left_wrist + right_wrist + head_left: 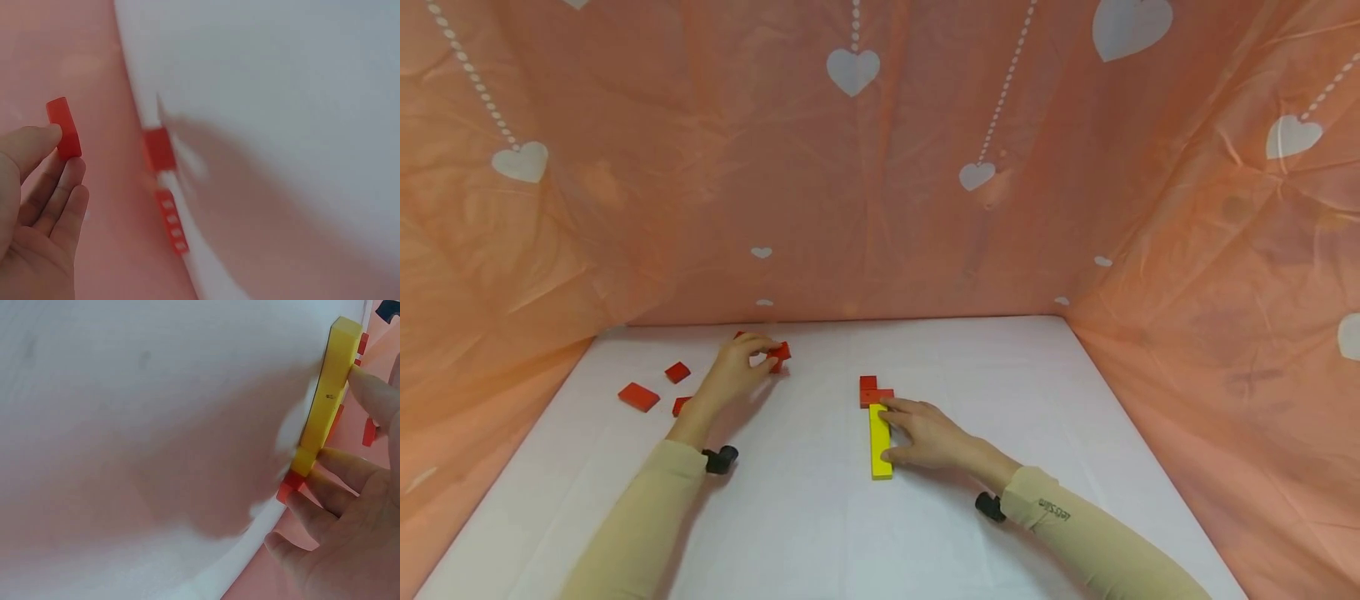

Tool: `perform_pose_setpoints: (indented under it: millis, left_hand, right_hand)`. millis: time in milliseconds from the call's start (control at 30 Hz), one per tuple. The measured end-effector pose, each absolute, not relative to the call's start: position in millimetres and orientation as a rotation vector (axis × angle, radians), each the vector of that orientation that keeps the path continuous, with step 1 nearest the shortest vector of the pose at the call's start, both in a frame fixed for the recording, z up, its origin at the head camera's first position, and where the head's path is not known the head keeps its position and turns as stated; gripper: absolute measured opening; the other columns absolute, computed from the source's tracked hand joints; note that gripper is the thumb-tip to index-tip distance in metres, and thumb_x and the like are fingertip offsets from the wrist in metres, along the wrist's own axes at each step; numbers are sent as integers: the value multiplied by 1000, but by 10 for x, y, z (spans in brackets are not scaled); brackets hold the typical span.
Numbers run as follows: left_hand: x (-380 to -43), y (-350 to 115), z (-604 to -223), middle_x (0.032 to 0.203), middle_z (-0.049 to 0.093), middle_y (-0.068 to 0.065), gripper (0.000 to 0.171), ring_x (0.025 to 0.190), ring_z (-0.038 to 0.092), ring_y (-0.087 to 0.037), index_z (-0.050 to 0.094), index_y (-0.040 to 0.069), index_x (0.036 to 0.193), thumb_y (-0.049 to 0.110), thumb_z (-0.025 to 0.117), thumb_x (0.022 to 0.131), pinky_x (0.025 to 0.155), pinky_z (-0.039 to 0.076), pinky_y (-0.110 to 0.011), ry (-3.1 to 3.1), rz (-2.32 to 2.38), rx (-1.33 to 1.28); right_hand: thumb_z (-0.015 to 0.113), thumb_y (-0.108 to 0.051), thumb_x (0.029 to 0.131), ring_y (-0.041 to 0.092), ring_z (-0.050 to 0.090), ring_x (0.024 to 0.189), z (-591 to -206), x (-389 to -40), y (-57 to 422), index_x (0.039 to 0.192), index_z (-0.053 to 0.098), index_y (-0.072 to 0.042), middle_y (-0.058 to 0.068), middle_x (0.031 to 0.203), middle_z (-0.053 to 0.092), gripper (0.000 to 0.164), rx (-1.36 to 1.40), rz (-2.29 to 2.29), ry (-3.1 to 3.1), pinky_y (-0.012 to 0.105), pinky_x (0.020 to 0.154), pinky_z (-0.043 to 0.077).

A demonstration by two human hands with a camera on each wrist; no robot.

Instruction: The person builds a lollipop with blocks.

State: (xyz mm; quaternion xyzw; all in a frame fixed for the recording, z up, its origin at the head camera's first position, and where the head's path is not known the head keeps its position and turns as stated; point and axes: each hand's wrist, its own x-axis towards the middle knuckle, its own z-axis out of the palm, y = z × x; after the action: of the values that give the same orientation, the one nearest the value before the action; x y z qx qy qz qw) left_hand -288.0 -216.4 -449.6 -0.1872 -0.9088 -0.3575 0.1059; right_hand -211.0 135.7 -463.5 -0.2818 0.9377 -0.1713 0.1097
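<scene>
In the head view, my left hand [737,367] is at the far left of the white table. Its thumb and fingers pinch a small red block [64,128], raised off the tabletop in the left wrist view. Near the middle, my right hand [928,435] rests beside a long yellow block [880,454]. The thumb touches its right side near the front end, and fingertips touch around its far end. Red blocks [868,383] lie against that far end, partly covered by the fingers; one fingertip reaches them.
Loose red blocks lie left of the left forearm, among them a larger flat one [638,397] and a smaller one [677,372]. A slotted red block [172,222] shows near the table's far edge. Pink cloth [880,208] with hearts walls the back and sides.
</scene>
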Motion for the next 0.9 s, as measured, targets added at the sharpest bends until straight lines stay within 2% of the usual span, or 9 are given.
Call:
perform_pose_setpoints:
  millis: [233,500,900]
  left_hand:
    - [-2864,-1853,-4471,137,60,-19,34,129,55,-40,69,0,132,8,70,99,109,47,-58,-2690,-1161,-547]
    - [-2898,-1489,-4544,130,66,-16,30,124,59,-37,73,2,127,8,73,97,106,50,-57,-2640,-1224,-611]
    - [-2991,-1021,-4646,132,64,-14,28,124,59,-33,73,4,126,12,71,99,110,48,-51,-2680,-1282,-690]
  right_hand:
    - [76,-42,94,33,40,149,-4648,-2113,1367,152,54,-11,8,164,40,70,-841,-503,2760,55,122,32]
    - [75,-43,94,33,38,150,-4660,-2115,1368,153,53,-12,8,165,39,70,-835,-514,2746,55,122,31]
    - [75,-45,94,33,40,149,-4640,-2137,1368,153,54,-12,8,164,41,71,-836,-495,2748,55,122,32]
